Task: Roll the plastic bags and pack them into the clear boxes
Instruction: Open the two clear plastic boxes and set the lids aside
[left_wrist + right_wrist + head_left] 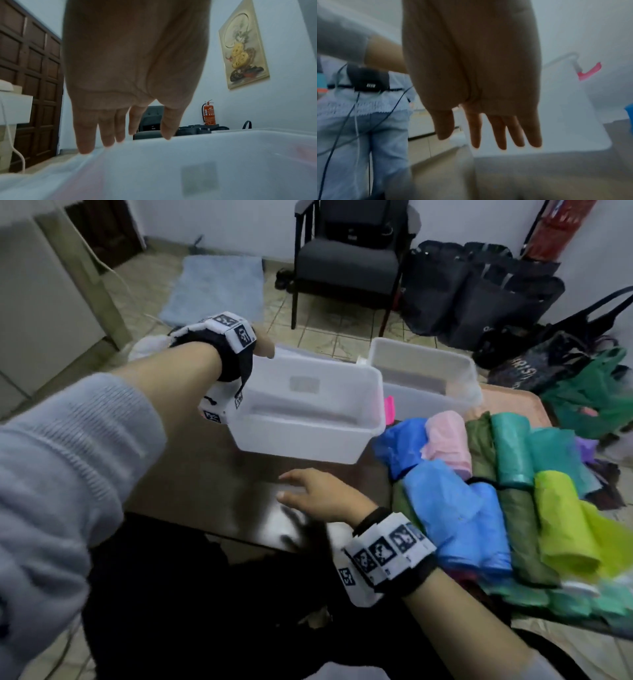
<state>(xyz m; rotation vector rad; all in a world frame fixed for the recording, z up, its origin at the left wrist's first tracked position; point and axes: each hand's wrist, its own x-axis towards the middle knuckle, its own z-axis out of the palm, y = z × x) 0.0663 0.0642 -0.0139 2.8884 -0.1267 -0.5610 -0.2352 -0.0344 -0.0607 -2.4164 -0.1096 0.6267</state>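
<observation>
A clear box stands tilted on the dark table. My left hand reaches over its far left corner; in the left wrist view the fingers are straight, their tips at the box rim. My right hand hovers flat over the table in front of the box, fingers spread and holding nothing, with the box wall beyond them. A second clear box stands behind to the right. Rolled bags lie at right: blue, pink, teal, lime.
A pink clip shows between the two boxes. On the floor beyond are a dark chair, black bags, a blue mat and a green bag.
</observation>
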